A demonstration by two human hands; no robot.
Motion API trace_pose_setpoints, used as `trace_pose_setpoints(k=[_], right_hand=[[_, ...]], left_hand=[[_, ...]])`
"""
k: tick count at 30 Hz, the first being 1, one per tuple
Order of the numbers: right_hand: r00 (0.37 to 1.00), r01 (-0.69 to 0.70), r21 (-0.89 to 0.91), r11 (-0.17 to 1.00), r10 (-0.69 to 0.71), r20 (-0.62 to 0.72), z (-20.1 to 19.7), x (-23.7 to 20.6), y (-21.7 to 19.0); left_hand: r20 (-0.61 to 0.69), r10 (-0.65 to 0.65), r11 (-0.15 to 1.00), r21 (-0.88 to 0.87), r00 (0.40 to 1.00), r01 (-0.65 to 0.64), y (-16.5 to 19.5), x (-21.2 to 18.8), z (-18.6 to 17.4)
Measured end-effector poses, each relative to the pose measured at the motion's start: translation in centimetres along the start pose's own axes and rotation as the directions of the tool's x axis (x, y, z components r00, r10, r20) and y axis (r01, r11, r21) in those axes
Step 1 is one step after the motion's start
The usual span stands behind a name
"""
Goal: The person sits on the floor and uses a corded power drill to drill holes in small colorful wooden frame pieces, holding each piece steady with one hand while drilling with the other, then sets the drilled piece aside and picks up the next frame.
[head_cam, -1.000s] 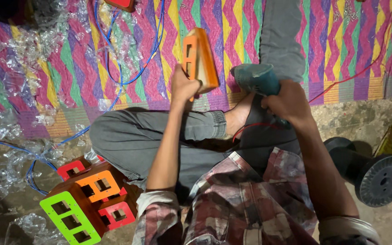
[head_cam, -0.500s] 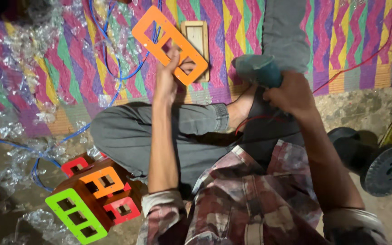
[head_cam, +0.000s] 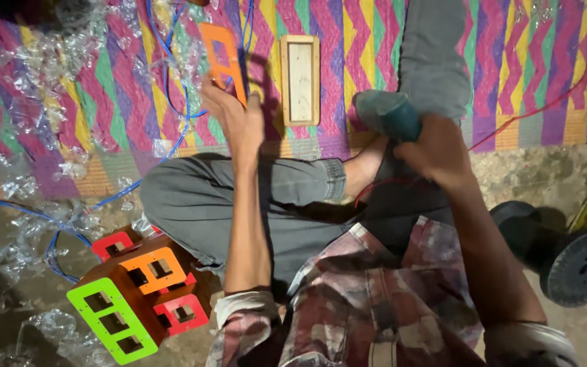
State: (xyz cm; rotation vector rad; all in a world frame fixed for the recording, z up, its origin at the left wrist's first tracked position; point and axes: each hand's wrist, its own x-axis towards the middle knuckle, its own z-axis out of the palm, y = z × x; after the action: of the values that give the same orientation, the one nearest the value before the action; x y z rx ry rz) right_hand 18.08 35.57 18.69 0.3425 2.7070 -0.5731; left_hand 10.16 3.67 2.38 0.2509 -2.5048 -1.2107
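My left hand (head_cam: 236, 122) holds an orange plastic faceplate (head_cam: 224, 60) with rectangular cut-outs, lifted on edge above the striped mat (head_cam: 511, 81). Just right of it a bare wooden box (head_cam: 300, 79) lies flat on the mat, open side up. My right hand (head_cam: 436, 149) grips a teal power tool (head_cam: 388, 115) near my bent leg in grey trousers (head_cam: 191, 197). A thin red wire (head_cam: 531, 112) runs from that side across the mat.
A stack of wooden boxes with green, orange and red faceplates (head_cam: 137, 299) stands at lower left. Blue cable (head_cam: 164, 81) and crumpled clear plastic wrap (head_cam: 35, 88) litter the left. A black spool (head_cam: 579, 265) lies on the concrete floor at right.
My left hand has carried the orange faceplate off the wooden box to the left and turned it on edge; the box now lies uncovered. The right hand has kept hold of the tool.
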Motion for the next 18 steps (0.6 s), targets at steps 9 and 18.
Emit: trace_pose_setpoints(k=[9, 18], right_hand=[[0.999, -0.035, -0.043, 0.998, 0.035, -0.021, -1.0, 0.1, -1.0], [0.969, -0.221, 0.112, 0.969, 0.206, 0.133, -1.8, 0.4, -0.9]], left_hand=[[0.182, -0.272, 0.880, 0.445, 0.945, 0.168, 1.5, 0.9, -0.5], [0.216, -0.290, 0.852, 0.502, 0.932, 0.149, 0.7, 1.0, -0.5]])
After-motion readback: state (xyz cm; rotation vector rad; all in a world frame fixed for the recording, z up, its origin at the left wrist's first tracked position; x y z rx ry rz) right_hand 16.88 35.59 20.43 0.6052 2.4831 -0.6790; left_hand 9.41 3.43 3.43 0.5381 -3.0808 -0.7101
